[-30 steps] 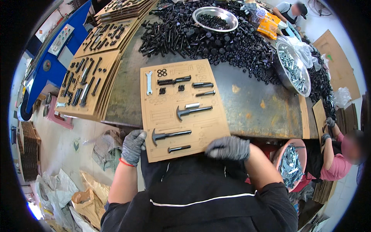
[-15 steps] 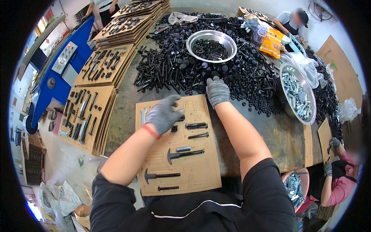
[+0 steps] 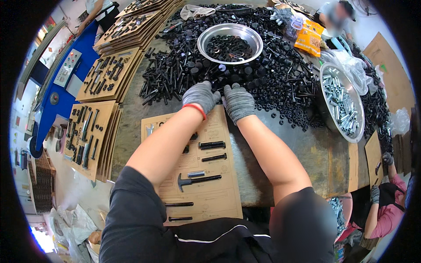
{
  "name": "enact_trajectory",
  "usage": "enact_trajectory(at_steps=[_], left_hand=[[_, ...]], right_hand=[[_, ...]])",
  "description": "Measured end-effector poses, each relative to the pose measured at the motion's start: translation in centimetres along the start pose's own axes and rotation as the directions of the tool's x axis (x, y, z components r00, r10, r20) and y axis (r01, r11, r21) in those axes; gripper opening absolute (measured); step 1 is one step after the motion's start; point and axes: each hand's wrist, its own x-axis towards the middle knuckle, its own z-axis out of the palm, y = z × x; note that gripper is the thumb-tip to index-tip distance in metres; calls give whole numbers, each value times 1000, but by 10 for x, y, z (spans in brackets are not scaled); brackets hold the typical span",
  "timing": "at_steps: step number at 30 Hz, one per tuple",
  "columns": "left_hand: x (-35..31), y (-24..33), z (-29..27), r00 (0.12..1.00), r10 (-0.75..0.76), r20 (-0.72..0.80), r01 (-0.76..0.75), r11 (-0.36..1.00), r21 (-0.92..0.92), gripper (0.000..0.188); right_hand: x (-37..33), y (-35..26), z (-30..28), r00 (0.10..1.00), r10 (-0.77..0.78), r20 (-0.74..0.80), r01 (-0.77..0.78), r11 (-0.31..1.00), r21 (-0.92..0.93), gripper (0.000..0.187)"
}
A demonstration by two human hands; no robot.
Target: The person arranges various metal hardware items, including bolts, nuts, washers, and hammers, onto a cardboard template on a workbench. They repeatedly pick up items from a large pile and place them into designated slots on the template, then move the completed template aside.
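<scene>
**Gloved hands at the black fastener heap, card tray in front**

Left hand (image 3: 200,96), grey glove with red cuff: lay palm-down at the near edge of the heap of black bolts and nuts (image 3: 245,70); whether it gripped anything could not be told. Right hand (image 3: 238,101), grey glove: just beside it at 3 o'clock, fingers curled into the same heap, grip hidden. Cardboard tray (image 3: 219,197): at 6 o'clock from the hands, partly under the left forearm, carrying a hammer-shaped tool (image 3: 197,179) and black bolts (image 3: 212,145). Steel bowl of dark rings (image 3: 230,43): at 12 o'clock. Risk, as judged: the forearm dragging across the tray could shift seated parts; loose nuts could roll onto it.
</scene>
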Motion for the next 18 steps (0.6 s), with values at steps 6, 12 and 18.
enact_trajectory(at_steps=[6, 12, 18], left_hand=[[-61, -91, -32, 991, 131, 37, -112, 938, -328, 28], [-97, -133, -34, 970, 241, -1, -241, 970, 26, 25], [-101, -146, -27, 957, 289, 13, -289, 956, 57, 29]], right_hand=[[2, -1, -4, 1000, 20, 13, -20, 999, -39, 21], [13, -10, -33, 940, 206, 274, -212, 977, -8, 32], [-30, -18, -26, 974, 105, 199, -183, 883, 432, 35]])
